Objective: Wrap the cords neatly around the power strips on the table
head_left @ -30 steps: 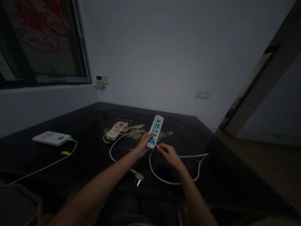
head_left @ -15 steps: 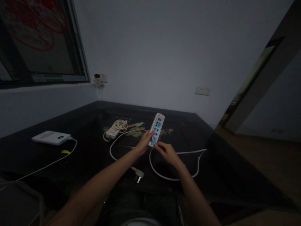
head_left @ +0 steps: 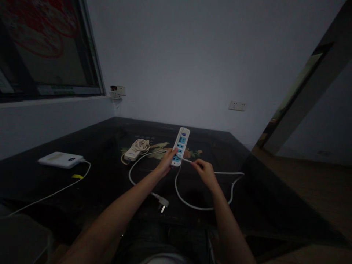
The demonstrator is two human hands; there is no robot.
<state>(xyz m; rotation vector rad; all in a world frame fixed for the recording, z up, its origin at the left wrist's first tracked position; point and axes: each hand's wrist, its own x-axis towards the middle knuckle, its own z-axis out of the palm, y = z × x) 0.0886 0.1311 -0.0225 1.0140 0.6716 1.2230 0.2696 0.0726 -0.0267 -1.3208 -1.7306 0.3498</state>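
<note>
My left hand [head_left: 166,163] grips the near end of a white power strip [head_left: 180,145] with blue sockets, held tilted above the dark table [head_left: 104,176]. Just to the right of the strip, my right hand [head_left: 204,172] pinches the strip's white cord [head_left: 192,206]. That cord loops over the table and ends in a plug [head_left: 162,202] lying near the front edge.
A second, cream power strip with a coiled cord [head_left: 136,149] lies behind my left hand. A white power bank [head_left: 60,160] with its cable sits at the left. Wall sockets [head_left: 237,106] are on the back wall, more sockets [head_left: 117,92] in the corner. A window is at the upper left.
My right hand has moved right, away from the strip's end, drawing the cord out taut. The strip has shifted slightly up and back in my left hand.
</note>
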